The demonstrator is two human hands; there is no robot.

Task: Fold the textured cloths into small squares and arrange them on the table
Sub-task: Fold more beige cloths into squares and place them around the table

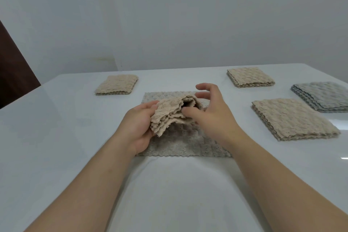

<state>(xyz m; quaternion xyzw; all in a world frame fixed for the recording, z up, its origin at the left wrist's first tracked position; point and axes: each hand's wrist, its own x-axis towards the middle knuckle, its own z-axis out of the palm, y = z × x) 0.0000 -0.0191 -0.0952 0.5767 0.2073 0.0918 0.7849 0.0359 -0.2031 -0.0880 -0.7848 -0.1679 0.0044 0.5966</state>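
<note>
– While the left hand (pixel 139 124) has its grip curled round that beige cloth (pixel 167 117), which step would you say is in hand?

– Folding, I think, and well along. The cloth is doubled into a thick wad of wavy-edged layers, but the layers gape open on the right side, so it isn't a tidy square yet.

– And the right hand (pixel 212 111)?

– Released: the fingers are spread and loosely bent, holding nothing, with the thumb at the gaping edge, seemingly just touching it.

– Where is the cloth, exactly?

– Lifted in the left hand, above a flat cloth (pixel 184 143) that lies spread on the worktop (pixel 66 128), near the middle.

– What does the next move call for?

– Probably closing those loose layers with the right hand, pressing them flat, then setting the square in a free spot. The pile looks soft and springy, so it may open again unless it is pressed down.

– And the others?

– Three beige ones look done: a far-left square (pixel 116 84), a far-right square (pixel 250 77) and a near-right square (pixel 293 118), well apart. A grey pile (pixel 323 96) sits at the right edge. The flat cloth is still unfolded.
</note>
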